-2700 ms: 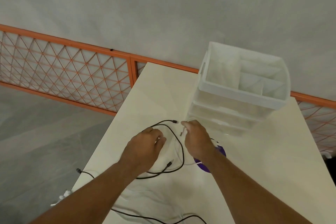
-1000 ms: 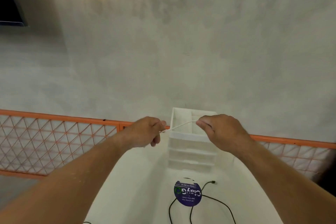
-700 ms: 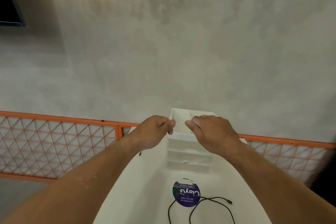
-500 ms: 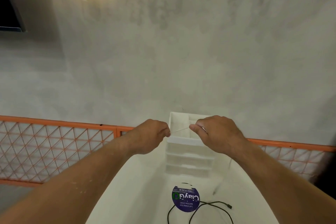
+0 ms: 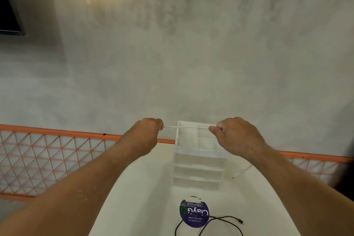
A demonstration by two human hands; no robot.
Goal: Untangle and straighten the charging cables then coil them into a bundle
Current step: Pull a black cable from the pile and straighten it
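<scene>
White cable point(image 5: 189, 127) pulled taut and level in mid-air, pinched at one end inside the curled left hand point(image 5: 146, 136), at the other between thumb and fingers of the right hand point(image 5: 236, 137). Loose tail point(image 5: 241, 172) dangling below the right wrist, tip near the table point(image 5: 138, 197). Just behind and beneath the grip, a white drawer box point(image 5: 198, 168). Nearer than the grip, flat on the table: a black cable point(image 5: 220, 220) looping beside a round purple sticker point(image 5: 193, 213). Beyond the left hand, an orange mesh fence point(image 5: 47, 159).
</scene>
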